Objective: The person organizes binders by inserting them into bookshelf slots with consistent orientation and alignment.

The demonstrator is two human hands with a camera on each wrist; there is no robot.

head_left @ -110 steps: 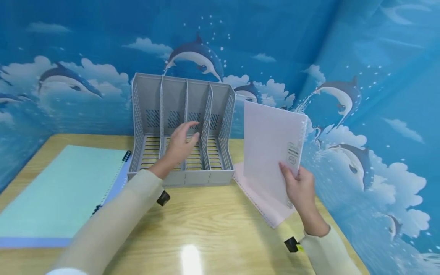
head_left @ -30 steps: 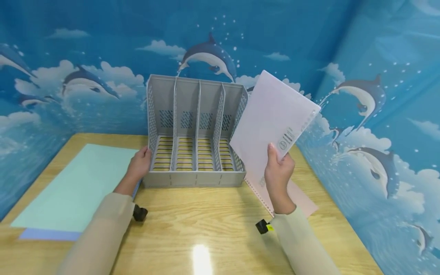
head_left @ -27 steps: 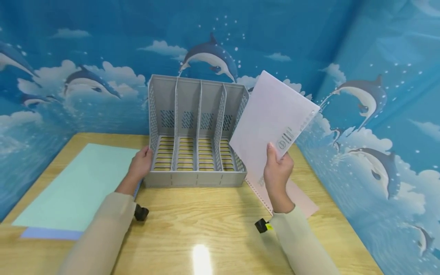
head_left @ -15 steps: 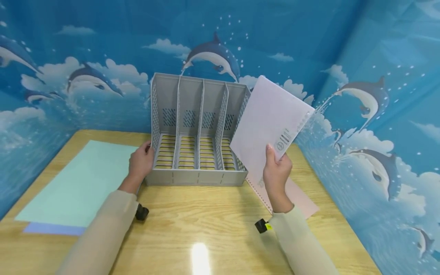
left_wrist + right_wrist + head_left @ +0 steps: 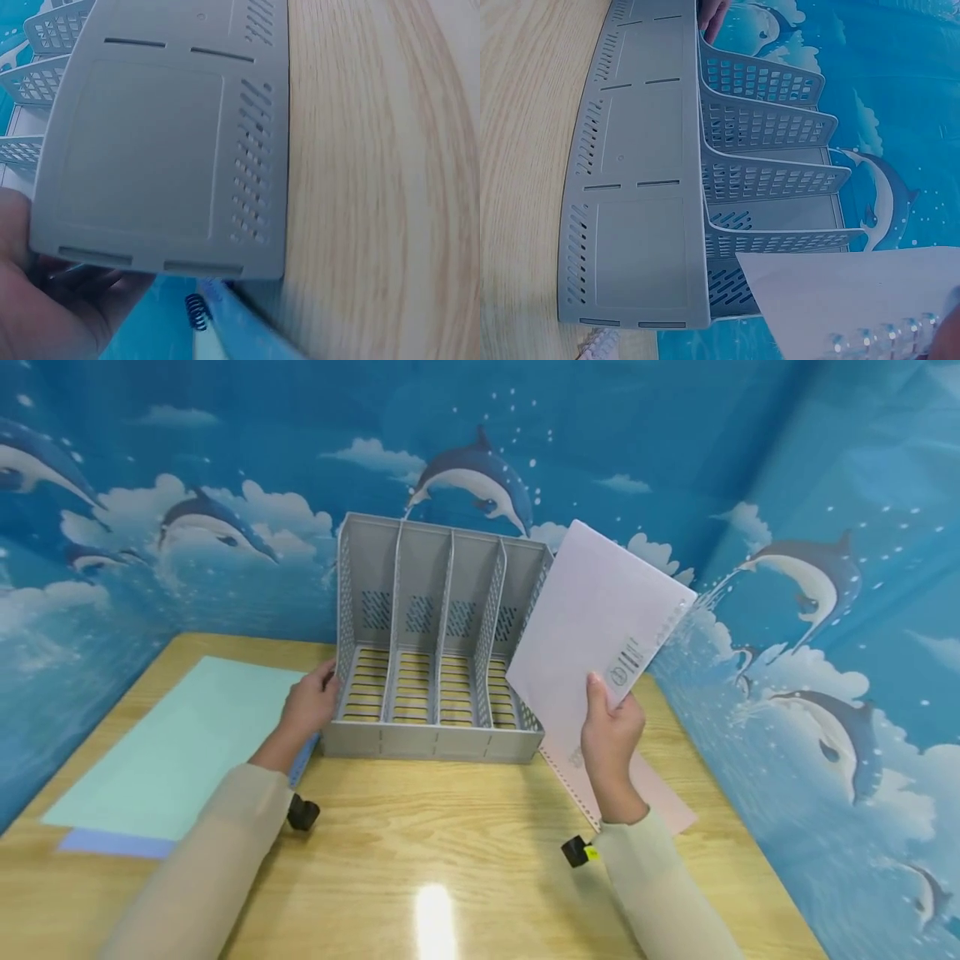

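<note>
A grey file organizer (image 5: 435, 743) with several upright compartments stands at the back of the wooden table. My left hand (image 5: 309, 702) grips its left side near the front corner; the left wrist view shows this hand's fingers curled behind the organizer's edge (image 5: 142, 150). My right hand (image 5: 613, 743) holds a pale pink spiral notebook (image 5: 600, 602), thumb on the cover near the printed marks. The notebook is raised and tilted, one corner just in front of the organizer's right side. In the right wrist view, the notebook (image 5: 855, 289) lies close to the rightmost compartment.
Another pink spiral notebook (image 5: 663, 797) lies on the table (image 5: 375, 860) beneath the held one. A mint green notebook (image 5: 187, 735) rests over a blue one (image 5: 120, 843) at left. A dolphin-printed curtain (image 5: 645, 435) hangs behind and to the right.
Since the earliest frame, my left hand has gone from in front of the compartments to the organizer's left side. The held notebook has tilted and come nearer the organizer. Little differs over the last second.
</note>
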